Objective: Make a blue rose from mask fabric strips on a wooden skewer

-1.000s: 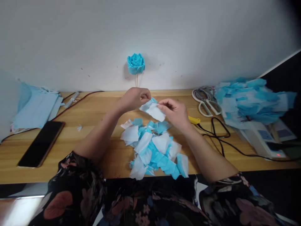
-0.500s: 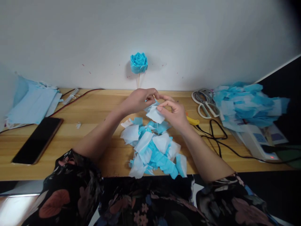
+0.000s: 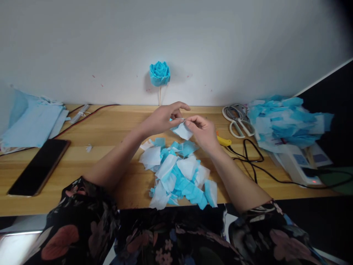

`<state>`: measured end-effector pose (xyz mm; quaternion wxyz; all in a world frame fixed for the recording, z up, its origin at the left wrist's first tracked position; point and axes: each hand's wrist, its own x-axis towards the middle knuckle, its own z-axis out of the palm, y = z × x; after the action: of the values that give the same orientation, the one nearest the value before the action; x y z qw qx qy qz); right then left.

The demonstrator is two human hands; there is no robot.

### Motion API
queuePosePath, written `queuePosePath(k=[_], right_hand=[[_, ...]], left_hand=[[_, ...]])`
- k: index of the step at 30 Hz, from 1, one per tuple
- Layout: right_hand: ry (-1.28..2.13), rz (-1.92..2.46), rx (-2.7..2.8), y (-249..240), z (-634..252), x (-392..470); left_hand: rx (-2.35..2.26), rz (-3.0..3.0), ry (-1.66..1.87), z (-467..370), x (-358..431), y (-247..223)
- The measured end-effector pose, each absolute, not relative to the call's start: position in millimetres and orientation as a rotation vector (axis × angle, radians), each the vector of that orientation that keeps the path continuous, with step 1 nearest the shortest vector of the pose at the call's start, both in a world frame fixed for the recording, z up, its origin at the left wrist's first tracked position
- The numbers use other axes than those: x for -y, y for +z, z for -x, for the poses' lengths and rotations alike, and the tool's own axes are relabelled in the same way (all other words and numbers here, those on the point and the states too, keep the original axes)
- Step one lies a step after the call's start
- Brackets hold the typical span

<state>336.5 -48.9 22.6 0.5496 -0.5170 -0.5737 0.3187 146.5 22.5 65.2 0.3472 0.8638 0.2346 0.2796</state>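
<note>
Between my two hands hangs a small white and light-blue fabric piece (image 3: 183,131). My left hand (image 3: 164,118) pinches its upper edge near the thumb, with the index finger stretched out above. My right hand (image 3: 202,131) has thumb and fingertips closed on the same piece at its upper right. Just in front of the hands lies a loose heap of blue and white fabric pieces (image 3: 176,173). Behind them a blue fabric rose (image 3: 160,73) on a thin stick stands upright against the wall.
On the left are a stack of blue masks (image 3: 33,123) and a black phone (image 3: 40,167). On the right lie white-handled scissors (image 3: 241,127), a yellow-handled tool (image 3: 224,141) with a black cable, a pile of blue pieces (image 3: 289,121) and a white box (image 3: 299,165) with a red light.
The fingers have shifted on the piece: my left index finger has lifted and straightened, and my right fingers have drawn in toward the thumb. The whole view has moved slightly.
</note>
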Motion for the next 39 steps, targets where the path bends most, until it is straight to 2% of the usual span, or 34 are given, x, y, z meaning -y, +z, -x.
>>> queuePosePath(k=[13, 22, 27, 36, 39], right_hand=[[0.723, 1.151, 1.282, 18.4, -337.4, 45.3], [0.767, 1.118, 1.181, 19.3, -338.9, 41.7], [0.77, 1.108, 1.198, 20.6, -339.5, 42.4], [0.574, 1.264, 1.335, 19.9, -339.6, 45.5], [0.547, 1.276, 1.386, 19.0, -340.7, 45.0]], left_hand=[[-0.598, -2.159, 0.506, -146.6, -29.7, 49.0], [-0.495, -1.949, 0.538, -144.6, -38.2, 43.0], [-0.601, -1.839, 0.742, -145.0, -37.1, 44.0], [-0.612, -1.758, 0.646, -155.8, -20.5, 52.9], [-0.664, -1.694, 0.717, -162.7, -17.8, 46.5]])
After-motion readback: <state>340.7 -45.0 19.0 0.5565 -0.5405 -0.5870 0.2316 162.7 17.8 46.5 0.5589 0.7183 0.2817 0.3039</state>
